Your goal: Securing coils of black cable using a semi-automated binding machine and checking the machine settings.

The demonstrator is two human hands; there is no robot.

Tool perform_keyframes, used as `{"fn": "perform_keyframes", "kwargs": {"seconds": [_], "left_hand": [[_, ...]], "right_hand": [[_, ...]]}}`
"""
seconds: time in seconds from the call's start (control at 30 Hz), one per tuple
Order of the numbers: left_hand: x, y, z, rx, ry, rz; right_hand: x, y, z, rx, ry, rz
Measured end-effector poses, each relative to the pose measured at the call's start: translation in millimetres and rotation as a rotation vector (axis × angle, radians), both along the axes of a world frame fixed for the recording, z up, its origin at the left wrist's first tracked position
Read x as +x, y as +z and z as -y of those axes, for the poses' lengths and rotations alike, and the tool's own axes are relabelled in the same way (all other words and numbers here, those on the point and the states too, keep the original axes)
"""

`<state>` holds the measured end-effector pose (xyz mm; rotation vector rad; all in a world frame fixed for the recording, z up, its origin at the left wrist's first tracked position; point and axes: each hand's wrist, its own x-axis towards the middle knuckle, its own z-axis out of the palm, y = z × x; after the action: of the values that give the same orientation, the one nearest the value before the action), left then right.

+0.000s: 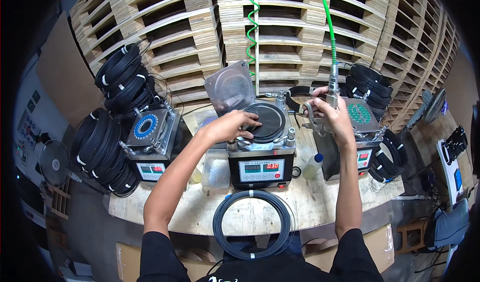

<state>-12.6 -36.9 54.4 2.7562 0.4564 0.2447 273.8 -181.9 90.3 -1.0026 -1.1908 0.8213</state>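
Holding a metal air gun (pixel 333 84) in our right hand (pixel 335 118), we rested our left hand (pixel 231 126), fingers (pixel 249 123) spread, on the round black plate (pixel 272 122).

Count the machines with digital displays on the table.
3: the left machine; the middle machine, with the left hand over its top; and the right machine, partly hidden by the right forearm.

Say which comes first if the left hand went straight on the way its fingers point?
Most likely the round black disc on the middle machine: the left hand has its fingertips over or on it. Whether they touch is unclear from this one view.
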Motion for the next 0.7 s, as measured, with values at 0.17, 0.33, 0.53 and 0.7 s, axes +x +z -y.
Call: {"fn": "perform_keyframes", "kwargs": {"seconds": [0.17, 0.33, 0.53, 0.7], "left_hand": [[3, -5, -5, -0.021, 0.026, 0.016], [11, -3, -13, -0.113, 0.060, -0.025], [5, 9, -4, -0.197, 0.028, 0.001], [-19, -13, 6, -0.136, 0.430, 0.861]], "right_hand": [[-2, -3, -6, -0.014, 0.049, -0.052], [2, -5, -12, -0.031, 0.059, -0.016], [1, -4, -25, -0.074, 0.057, -0.012], [12, 8, -114, 0.001, 0.148, 0.240]]}}
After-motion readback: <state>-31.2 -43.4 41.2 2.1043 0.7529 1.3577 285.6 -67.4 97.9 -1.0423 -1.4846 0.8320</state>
